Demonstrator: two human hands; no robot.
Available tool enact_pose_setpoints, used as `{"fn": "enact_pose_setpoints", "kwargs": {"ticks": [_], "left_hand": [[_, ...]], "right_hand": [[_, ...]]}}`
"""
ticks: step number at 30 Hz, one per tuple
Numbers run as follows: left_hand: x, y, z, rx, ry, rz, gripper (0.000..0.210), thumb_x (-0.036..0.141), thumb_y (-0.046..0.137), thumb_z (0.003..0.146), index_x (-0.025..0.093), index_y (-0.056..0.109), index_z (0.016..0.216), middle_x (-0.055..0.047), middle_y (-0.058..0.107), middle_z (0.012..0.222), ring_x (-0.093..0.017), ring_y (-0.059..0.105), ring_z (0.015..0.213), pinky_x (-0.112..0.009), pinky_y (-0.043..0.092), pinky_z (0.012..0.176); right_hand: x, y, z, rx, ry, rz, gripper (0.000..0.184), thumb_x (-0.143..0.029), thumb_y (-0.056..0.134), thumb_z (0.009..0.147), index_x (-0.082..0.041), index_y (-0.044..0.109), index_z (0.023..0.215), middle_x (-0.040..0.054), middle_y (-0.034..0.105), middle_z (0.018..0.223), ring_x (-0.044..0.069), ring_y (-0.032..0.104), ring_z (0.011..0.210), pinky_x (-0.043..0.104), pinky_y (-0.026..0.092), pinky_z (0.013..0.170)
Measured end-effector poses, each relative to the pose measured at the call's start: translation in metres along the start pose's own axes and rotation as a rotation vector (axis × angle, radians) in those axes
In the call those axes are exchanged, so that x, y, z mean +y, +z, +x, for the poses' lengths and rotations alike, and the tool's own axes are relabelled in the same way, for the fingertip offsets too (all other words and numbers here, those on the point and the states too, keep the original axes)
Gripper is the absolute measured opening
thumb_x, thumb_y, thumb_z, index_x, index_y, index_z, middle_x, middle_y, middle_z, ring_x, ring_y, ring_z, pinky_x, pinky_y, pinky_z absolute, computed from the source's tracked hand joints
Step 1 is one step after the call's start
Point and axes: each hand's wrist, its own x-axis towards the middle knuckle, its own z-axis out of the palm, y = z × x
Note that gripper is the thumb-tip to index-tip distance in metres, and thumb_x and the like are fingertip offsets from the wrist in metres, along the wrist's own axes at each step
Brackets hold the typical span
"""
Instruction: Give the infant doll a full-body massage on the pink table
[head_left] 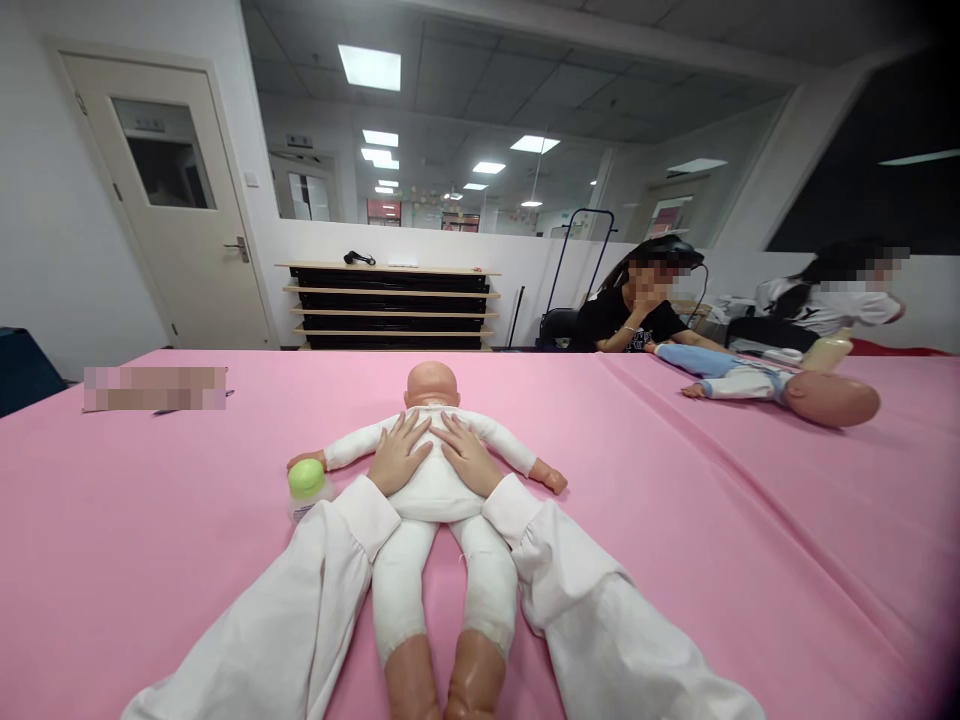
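A baby doll (pixel 431 497) with a white cloth body lies stretched out in front of me, its head at the far end and its legs toward me. My left hand (pixel 401 452) rests flat on the left side of its upper body, fingers spread. On the right side my right hand (pixel 469 455) lies flat in the same way, the fingertips of both hands close together near the middle. Both of my arms wear white sleeves. By the doll's hand on the left stands a small bottle with a green cap (pixel 307 480), partly behind my left sleeve.
A pink cloth (pixel 637 510) covers the table. Another doll (pixel 780 388) in blue and white lies at the far right, near a pale bottle (pixel 827 350). A person in black (pixel 637 310) sits behind the table, another person in white (pixel 810 300) farther right. Blurred-out papers (pixel 154 388) lie far left.
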Motion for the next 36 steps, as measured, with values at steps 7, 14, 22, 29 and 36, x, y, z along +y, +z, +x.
{"fn": "enact_pose_setpoints", "kwargs": {"ticks": [7,14,22,29,36], "left_hand": [[-0.007,0.002,0.0,0.08,-0.052,-0.004,0.046,0.042,0.031,0.091,0.031,0.035,0.136,-0.002,0.02,0.149,-0.027,0.014,0.138,-0.061,0.012,0.105],[-0.029,0.002,-0.003,0.242,-0.25,0.121,0.046,0.031,0.028,0.091,0.015,0.043,0.132,-0.01,0.044,0.137,-0.027,0.03,0.132,-0.052,0.018,0.109],[-0.025,-0.003,-0.009,0.623,-0.127,-0.032,0.039,0.024,0.028,0.088,0.014,0.061,0.108,-0.01,0.061,0.116,-0.021,0.051,0.114,-0.042,0.036,0.103],[-0.017,0.0,-0.011,0.337,0.348,-0.213,0.034,0.03,0.038,0.087,0.017,0.063,0.106,-0.007,0.061,0.119,-0.017,0.049,0.119,-0.039,0.035,0.104],[-0.022,0.002,-0.006,0.138,0.122,-0.109,0.044,0.029,0.021,0.093,0.027,0.048,0.128,0.0,0.036,0.142,-0.017,0.024,0.135,-0.048,0.016,0.11]], "right_hand": [[0.014,0.003,-0.002,0.121,0.162,-0.031,0.047,-0.038,0.031,0.09,-0.029,0.033,0.137,0.0018,0.014,0.15,0.022,0.009,0.14,0.056,0.004,0.109],[0.044,0.005,-0.006,0.346,0.4,-0.19,0.051,-0.027,0.03,0.087,-0.009,0.038,0.134,0.0144,0.031,0.143,0.026,0.023,0.136,0.051,0.008,0.111],[0.051,0.006,-0.01,0.647,0.106,-0.039,0.05,-0.032,0.017,0.089,-0.013,0.05,0.122,0.0114,0.041,0.138,0.021,0.031,0.133,0.05,0.016,0.11],[0.048,0.005,-0.007,0.168,-0.17,0.04,0.05,-0.033,0.018,0.09,-0.02,0.049,0.126,0.0076,0.042,0.137,0.02,0.033,0.132,0.053,0.017,0.109],[0.048,0.007,-0.003,0.125,-0.023,-0.005,0.052,-0.032,0.015,0.09,-0.02,0.037,0.135,0.0074,0.026,0.146,0.022,0.02,0.137,0.057,0.013,0.108]]}}
